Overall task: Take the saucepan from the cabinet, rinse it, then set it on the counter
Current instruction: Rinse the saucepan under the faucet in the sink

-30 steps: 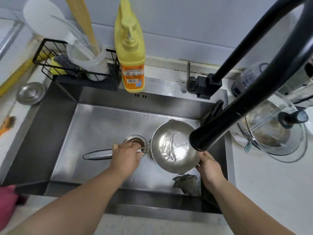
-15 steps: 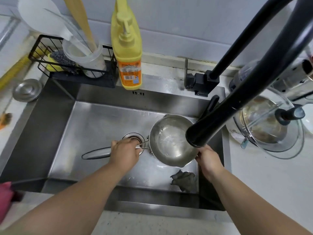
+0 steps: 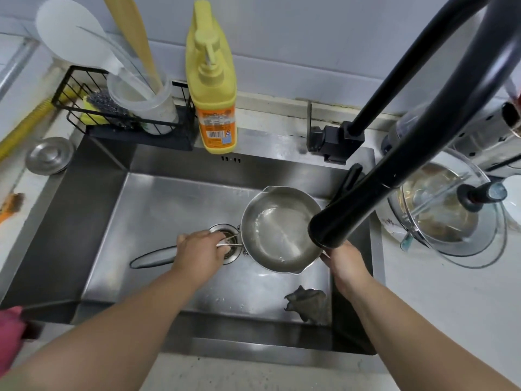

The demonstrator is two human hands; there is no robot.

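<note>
Stainless steel fills the middle of the view: a rectangular steel sink [image 3: 93,210] with a small round steel saucepan [image 3: 277,230] held over its basin, toward three o'clock from the round drain [image 3: 227,244]. The saucepan sits level, mouth up, a thin film of water shining in its bottom, pour spouts at its twelve and five o'clock edges. Its long steel handle [image 3: 152,256] runs out toward nine o'clock. The left hand [image 3: 201,252] is curled tight around that handle close to the pan wall, right above the drain. The right hand [image 3: 342,262] lies against the pan's rim at four o'clock; the black faucet spout [image 3: 329,230] covers its fingers, so I cannot tell whether they grip. That spout hangs over the pan's three o'clock edge. A crumpled grey rag [image 3: 308,304] lies on the sink floor at six o'clock from the pan. A yellow dish-soap bottle [image 3: 212,80] stands on the back ledge at twelve o'clock, beside a black wire rack [image 3: 118,114]. A glass pot lid [image 3: 448,210] rests on the white counter [image 3: 451,300] at three o'clock.
</note>
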